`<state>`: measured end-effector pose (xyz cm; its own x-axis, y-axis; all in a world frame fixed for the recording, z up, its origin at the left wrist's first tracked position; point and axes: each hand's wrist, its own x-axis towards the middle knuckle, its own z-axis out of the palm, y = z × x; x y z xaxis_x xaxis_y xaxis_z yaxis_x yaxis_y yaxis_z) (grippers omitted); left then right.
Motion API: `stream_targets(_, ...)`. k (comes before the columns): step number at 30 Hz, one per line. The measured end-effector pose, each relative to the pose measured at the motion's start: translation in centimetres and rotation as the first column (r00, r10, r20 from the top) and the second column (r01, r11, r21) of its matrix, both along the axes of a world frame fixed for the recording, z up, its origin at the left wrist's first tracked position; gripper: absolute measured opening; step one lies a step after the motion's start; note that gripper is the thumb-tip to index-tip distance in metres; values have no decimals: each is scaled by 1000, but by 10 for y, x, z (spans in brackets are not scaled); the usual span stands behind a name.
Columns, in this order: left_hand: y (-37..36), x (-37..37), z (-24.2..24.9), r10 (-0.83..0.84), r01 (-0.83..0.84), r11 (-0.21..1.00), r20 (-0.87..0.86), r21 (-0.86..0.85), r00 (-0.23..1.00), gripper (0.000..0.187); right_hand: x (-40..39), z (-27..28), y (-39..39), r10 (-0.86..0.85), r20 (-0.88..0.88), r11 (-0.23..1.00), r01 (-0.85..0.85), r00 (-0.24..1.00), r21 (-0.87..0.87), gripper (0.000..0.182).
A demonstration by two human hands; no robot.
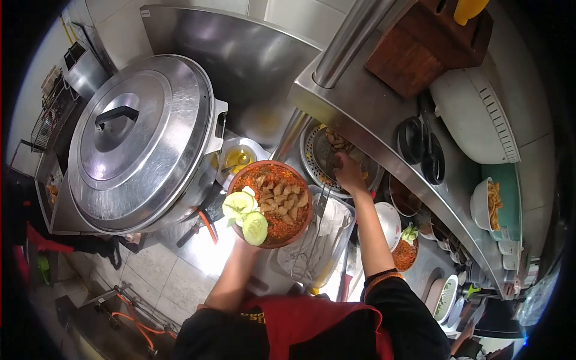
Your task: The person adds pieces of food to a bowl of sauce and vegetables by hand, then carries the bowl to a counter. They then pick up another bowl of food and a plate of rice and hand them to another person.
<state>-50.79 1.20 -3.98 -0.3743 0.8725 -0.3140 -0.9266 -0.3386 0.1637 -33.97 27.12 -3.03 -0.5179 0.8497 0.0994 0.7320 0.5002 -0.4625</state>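
A red apron point(318, 327) faces the clay bowl point(277, 245) the left hand point(244, 246) holds. Beside the bowl, the right hand point(349, 173) reaches into a strainer point(309, 150), grip unclear.

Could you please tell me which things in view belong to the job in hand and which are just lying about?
Seemingly in use:
bowl, held up by the left hand
brown chunks inside it
strainer, where the right hand reaches

Seemingly just lying about:
lidded pot
black ladles
white basket
wooden box
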Motion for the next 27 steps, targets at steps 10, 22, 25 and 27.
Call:
stream_targets(10,-1,1,-14,65,-66,981,-7,-183,998,57,-9,1,13,0,48,994,-5,999,106,17)
stream_targets(22,2,1,20,-16,24,984,-46,179,999,55,-71,137,-137,469,-312,882,-456,826,116,23)
stream_targets(25,-4,0,9,21,-12,984,-46,175,999,54,-54,135,-108,213,-359,968,-245,909,-46,23)
stream_targets(27,-8,0,5,39,-35,996,-43,78,998,52,-29,82,-51,-53,-168,998,59,984,36,20)
